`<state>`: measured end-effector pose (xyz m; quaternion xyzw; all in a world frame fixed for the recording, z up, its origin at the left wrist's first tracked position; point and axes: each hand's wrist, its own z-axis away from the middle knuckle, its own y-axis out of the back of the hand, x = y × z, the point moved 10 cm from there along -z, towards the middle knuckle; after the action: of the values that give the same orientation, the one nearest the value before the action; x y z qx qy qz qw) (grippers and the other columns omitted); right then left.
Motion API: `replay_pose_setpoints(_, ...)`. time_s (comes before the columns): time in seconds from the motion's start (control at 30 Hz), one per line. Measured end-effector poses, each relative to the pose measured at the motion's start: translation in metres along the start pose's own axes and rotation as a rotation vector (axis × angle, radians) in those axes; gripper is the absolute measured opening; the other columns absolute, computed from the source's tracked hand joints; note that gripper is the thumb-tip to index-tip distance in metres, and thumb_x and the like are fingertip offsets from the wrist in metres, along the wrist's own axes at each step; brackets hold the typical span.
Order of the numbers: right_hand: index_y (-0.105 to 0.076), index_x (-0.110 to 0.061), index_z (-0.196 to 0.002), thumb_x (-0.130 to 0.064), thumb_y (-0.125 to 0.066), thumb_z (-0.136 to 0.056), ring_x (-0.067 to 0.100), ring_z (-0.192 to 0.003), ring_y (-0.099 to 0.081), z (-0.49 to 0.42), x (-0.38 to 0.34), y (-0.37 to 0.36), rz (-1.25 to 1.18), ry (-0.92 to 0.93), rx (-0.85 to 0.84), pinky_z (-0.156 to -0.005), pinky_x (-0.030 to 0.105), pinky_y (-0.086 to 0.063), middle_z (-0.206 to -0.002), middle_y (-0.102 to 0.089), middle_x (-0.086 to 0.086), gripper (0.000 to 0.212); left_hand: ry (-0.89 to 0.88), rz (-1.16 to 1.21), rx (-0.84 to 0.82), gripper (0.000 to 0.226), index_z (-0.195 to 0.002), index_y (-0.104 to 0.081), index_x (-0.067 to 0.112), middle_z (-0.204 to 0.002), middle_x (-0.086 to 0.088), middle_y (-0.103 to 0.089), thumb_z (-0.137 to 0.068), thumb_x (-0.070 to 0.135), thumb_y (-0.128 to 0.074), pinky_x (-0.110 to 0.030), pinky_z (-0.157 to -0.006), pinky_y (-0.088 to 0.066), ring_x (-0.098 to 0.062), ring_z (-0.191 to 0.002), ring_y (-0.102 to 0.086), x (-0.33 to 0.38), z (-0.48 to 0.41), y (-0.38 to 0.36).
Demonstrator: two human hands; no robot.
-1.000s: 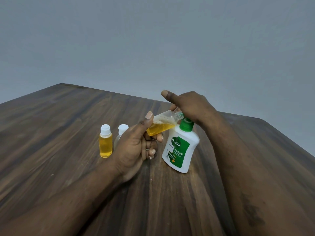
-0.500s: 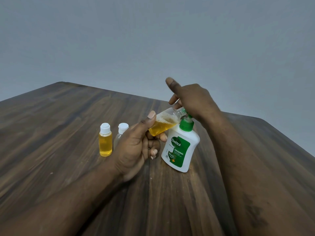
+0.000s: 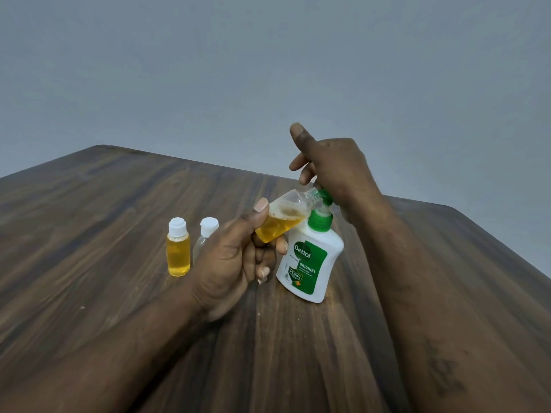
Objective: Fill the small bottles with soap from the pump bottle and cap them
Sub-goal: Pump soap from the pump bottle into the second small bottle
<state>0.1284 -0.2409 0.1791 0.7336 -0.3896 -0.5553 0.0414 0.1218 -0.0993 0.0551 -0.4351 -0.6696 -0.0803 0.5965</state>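
Left hand [image 3: 229, 263] has its grip wrapped round the uncapped small bottle [image 3: 283, 219], tilted and about half full of yellow soap, its mouth right at the nozzle of the pump bottle [image 3: 310, 263] standing on the worktop [image 3: 89, 204]. Right hand [image 3: 337, 168] sits on the green pump head, grip wide, thumb up. Just beyond the left hand stand 2 more: a full capped bottle [image 3: 178, 251] and a clear capped bottle [image 3: 205, 234].

Pump bottle [image 3: 310, 263]: I saw it white with a green label and green pump, upright, right of centre.
Open small bottle [image 3: 283, 222]: uncapped, about half full of amber soap, tilted, neck at the pump spout, gripped by the left hand [image 3: 232, 263].
Full small bottle [image 3: 178, 251]: white-capped, amber, upright, left of centre.
Clear small bottle [image 3: 201, 245]: white-capped, upright, just right of it.
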Motion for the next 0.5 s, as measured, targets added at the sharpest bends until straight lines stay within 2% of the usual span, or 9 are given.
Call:
replay_pose_setpoints(0.07, -0.078, -0.014, -0.076, -0.073, -0.057, -0.092, 0.006, -0.047, -0.053, -0.001, 0.002, 0.003, -0.054, -0.007, 0.020, -0.056, 0.026, -0.044, -0.061, -0.068, 0.000, 0.064, 0.002, 0.001, -0.016, 0.045, -0.097, -0.074, 0.014, -0.081, -0.014, -0.063, -0.098, 0.053, -0.052, -0.030, -0.049, -0.033, -0.015, -0.047, -0.043, -0.001, 0.001, -0.003)
replay_pose_setpoints(0.2, -0.078, -0.013, -0.076, -0.073, -0.057, -0.093, 0.009, -0.050, -0.051, -0.002, 0.006, 0.004, -0.113, -0.022, 0.024, -0.061, 0.031, -0.044, -0.060, -0.065, -0.001, 0.065, 0.000, 0.004, -0.053, 0.044, -0.084, -0.075, 0.019, -0.082, -0.014, -0.063, -0.099, 0.052, -0.051, -0.032, -0.051, -0.032, -0.015, -0.047, -0.042, -0.001, 0.002, -0.010)
replay_pose_setpoints(0.3, -0.078, -0.013, -0.075, -0.071, -0.059, -0.093, 0.006, -0.048, -0.051, -0.004, 0.007, -0.001, -0.097, -0.011, 0.010, -0.060, 0.030, -0.043, -0.056, -0.062, -0.002, 0.064, 0.004, 0.011, -0.044, 0.047, -0.080, -0.074, 0.019, -0.079, -0.013, -0.062, -0.101, 0.050, -0.047, -0.029, -0.048, -0.033, -0.014, -0.046, -0.041, 0.001, 0.002, -0.009)
replay_pose_setpoints(0.5, -0.079, -0.016, -0.075, -0.066, -0.065, -0.092, 0.005, -0.046, -0.049, -0.004, 0.007, -0.010, -0.034, 0.013, -0.045, -0.055, 0.024, -0.038, -0.054, -0.059, -0.006, 0.055, -0.041, -0.008, 0.030, 0.043, -0.089, -0.069, 0.011, -0.074, -0.013, -0.063, -0.099, 0.049, -0.051, -0.023, -0.043, -0.039, -0.013, -0.044, -0.043, 0.008, 0.001, 0.001)
